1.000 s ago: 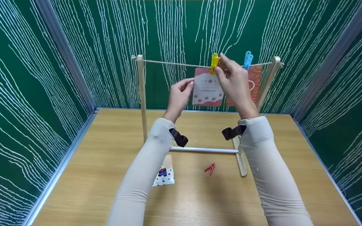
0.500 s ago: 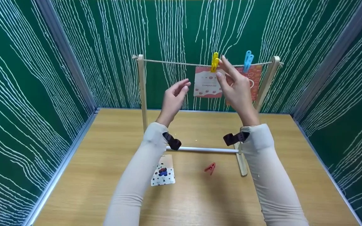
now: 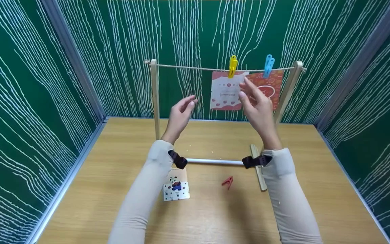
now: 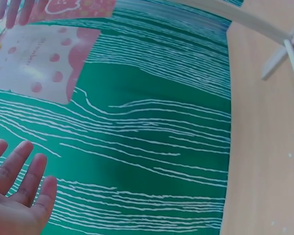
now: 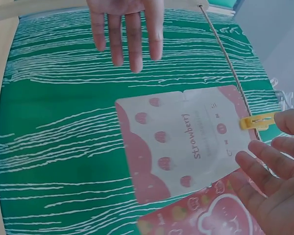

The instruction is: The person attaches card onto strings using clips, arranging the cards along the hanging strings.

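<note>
A white-and-pink strawberry card (image 3: 227,96) hangs from the string (image 3: 188,67), held by a yellow clothespin (image 3: 233,66). Beside it, partly overlapped, an orange-red card (image 3: 272,81) hangs under a blue clothespin (image 3: 268,66). My right hand (image 3: 259,108) is in front of both cards, fingers loosely bent and nothing in its grasp; in the right wrist view the hand (image 5: 274,181) appears just below the yellow clothespin (image 5: 258,121). Left of the strawberry card, my left hand (image 3: 179,117) is raised with relaxed fingers and holds nothing. The left wrist view shows its spread fingers (image 4: 27,183).
A wooden frame with two posts (image 3: 155,98) carries the string, with a white crossbar (image 3: 215,161) low between its feet. On the table (image 3: 208,217) lie a red clothespin (image 3: 228,182) and a panda card (image 3: 176,189), partly behind the left sleeve. Green walls surround the table.
The left hand has let go of the strawberry card and moved left and down. The right hand has left the yellow clothespin and dropped lower. The card stays hanging, having swung slightly.
</note>
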`<state>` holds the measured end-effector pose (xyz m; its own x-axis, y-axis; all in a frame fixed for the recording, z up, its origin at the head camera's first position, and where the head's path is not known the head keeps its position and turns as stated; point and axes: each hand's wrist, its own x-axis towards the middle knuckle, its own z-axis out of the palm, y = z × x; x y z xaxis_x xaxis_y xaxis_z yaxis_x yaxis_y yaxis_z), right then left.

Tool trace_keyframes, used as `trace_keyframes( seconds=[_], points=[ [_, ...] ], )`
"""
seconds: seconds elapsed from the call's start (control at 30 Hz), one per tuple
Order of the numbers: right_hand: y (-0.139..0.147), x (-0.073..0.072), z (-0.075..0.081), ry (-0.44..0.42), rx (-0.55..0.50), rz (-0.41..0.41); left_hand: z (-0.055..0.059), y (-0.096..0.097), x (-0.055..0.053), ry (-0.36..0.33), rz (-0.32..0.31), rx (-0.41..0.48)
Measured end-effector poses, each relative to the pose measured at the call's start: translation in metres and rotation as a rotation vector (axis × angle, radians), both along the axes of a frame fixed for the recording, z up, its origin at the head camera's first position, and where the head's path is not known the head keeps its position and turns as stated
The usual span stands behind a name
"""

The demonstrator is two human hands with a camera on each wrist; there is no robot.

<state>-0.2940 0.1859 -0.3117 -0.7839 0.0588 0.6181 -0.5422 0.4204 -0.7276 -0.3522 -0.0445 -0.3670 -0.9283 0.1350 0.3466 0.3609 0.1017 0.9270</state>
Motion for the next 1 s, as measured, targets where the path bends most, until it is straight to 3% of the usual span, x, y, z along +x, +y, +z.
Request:
trace_keyframes(
  seconds=[0.4, 0.63, 1.0],
  points=[
    [0.009, 0.006, -0.052, -0.167, -0.08, 0.026, -0.043, -0.021, -0.003, -0.119, 0.024, -0.074],
    [0.014, 0.007, -0.093, -0.327, -0.123, 0.046, -0.077, -0.031, -0.002, -0.163, 0.036, -0.137],
    [0.015, 0.013, -0.156, -0.487, -0.173, 0.023, -0.135, -0.048, 0.008, -0.23, 0.08, -0.198]
  ],
)
